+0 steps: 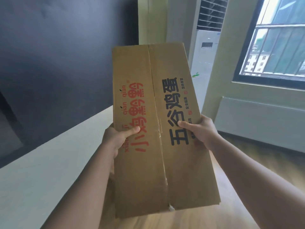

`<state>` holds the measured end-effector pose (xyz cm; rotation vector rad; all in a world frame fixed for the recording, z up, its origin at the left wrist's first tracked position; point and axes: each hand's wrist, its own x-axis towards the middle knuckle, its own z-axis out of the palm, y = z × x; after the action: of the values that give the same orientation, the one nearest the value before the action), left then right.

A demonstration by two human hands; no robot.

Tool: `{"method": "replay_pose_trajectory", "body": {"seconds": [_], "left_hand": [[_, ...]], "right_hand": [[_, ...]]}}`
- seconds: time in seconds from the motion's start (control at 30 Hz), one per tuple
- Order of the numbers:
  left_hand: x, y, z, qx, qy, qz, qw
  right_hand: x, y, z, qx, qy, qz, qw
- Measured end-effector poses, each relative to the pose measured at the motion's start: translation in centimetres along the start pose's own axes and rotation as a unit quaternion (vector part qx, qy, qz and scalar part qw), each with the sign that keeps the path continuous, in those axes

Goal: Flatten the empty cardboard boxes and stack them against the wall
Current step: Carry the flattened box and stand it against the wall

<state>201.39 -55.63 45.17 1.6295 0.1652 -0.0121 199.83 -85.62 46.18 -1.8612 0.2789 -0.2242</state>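
A brown cardboard box (pixel 158 171) with red and black printed characters is held up in front of me, its taped top seam running lengthwise down the middle. My left hand (pixel 113 141) grips its left edge with the thumb lying on the top face. My right hand (pixel 203 131) grips the right edge, thumb also on top. The box looks closed and still in its full shape. Fingers under the box are hidden.
A white table or bed surface (pixel 41 171) lies to the left below a dark padded wall (pixel 66 55). A white standing air conditioner (pixel 204 52) is behind the box. A window (pixel 277 38) and a low white radiator cover (pixel 264 123) are at right. Wooden floor (pixel 247 187) lies below.
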Motion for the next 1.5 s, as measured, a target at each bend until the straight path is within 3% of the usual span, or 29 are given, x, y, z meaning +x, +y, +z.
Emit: {"method": "replay_pose_trajectory", "body": {"seconds": [0.13,0.37,0.57,1.1,1.5], "left_hand": [[7.4,-0.6,7.5,0.010,-0.034,-0.006,0.999],[20.1,-0.2,18.6,0.022,-0.021,-0.049,0.998],[29.4,0.1,24.0,0.013,0.002,-0.072,0.997],[61.6,-4.6,31.5,-0.045,0.044,-0.167,0.984],[77.2,-12.4,38.1,-0.096,0.125,-0.293,0.943]], "right_hand": [[8.2,3.8,-3.5,0.004,0.034,0.027,0.999],[23.6,6.9,-8.2,0.001,0.032,0.047,0.998],[35.3,7.3,-8.9,-0.019,0.014,0.056,0.998],[69.5,10.2,0.6,-0.092,-0.073,0.102,0.988],[92.9,18.9,8.2,-0.212,-0.203,0.168,0.941]]}}
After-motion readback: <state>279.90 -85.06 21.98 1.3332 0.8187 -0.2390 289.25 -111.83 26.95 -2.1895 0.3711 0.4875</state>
